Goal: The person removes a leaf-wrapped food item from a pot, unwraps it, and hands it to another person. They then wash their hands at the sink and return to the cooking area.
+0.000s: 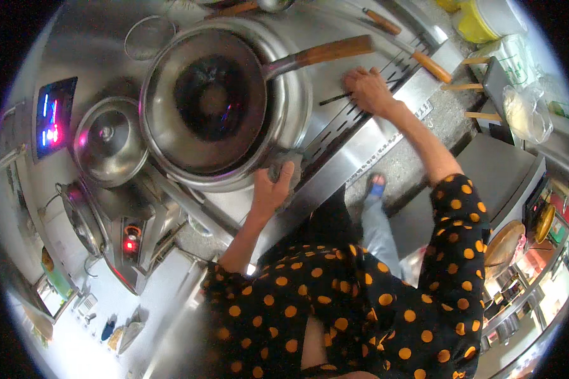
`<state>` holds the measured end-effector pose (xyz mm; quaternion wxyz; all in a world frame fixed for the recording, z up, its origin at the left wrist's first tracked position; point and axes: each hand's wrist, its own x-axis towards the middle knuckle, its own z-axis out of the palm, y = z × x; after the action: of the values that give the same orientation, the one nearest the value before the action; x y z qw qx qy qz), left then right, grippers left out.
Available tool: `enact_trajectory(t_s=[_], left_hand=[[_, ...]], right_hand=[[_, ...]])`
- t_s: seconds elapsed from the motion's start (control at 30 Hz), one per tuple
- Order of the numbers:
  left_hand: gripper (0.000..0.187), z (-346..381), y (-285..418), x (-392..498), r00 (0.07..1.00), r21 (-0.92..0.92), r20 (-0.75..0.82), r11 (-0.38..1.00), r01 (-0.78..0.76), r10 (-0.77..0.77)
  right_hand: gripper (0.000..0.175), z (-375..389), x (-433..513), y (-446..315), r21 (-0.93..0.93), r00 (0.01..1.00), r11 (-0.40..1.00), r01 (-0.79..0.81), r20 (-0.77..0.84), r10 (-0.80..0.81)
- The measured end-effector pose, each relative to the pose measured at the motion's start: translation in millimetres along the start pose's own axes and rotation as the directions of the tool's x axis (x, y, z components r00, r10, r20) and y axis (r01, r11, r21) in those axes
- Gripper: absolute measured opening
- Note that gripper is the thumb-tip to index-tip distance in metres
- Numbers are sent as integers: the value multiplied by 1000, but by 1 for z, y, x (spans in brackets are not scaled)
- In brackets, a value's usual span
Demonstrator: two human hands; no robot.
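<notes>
A dark wok (213,94) with a wooden handle (336,50) rests in a wide metal ring on the steel stove top. My left hand (272,187) is at the near rim of the ring, its thumb and fingers closed on a grey cloth (289,166). Right of the wok, my right hand (367,90) is over the slotted drain strip (334,125), just below the end of the wok handle. A thin dark stick (334,99) runs out from under its fingers; whether they grip it is unclear.
A domed metal lid (109,137) lies left of the wok, and a round wire strainer (150,38) behind it. Wooden-handled tools (431,66) lie across the stove's right edge. A plastic bag (526,113) and a yellow bucket (476,23) stand at the far right.
</notes>
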<state>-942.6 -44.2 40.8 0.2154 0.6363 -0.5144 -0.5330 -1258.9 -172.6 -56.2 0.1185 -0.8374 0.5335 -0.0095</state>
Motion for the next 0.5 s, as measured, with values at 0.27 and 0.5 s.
enact_trajectory(t_s=[0.27,0.5], left_hand=[[18,-46,-12,-31,964,32,-95,968,-247,249],[29,-75,-30,-49,972,200,-121,964,-173,200]], right_hand=[[46,-15,-27,-48,35,945,967,254,205,-256],[50,-8,1,-95,-96,697,909,405,676,-239]])
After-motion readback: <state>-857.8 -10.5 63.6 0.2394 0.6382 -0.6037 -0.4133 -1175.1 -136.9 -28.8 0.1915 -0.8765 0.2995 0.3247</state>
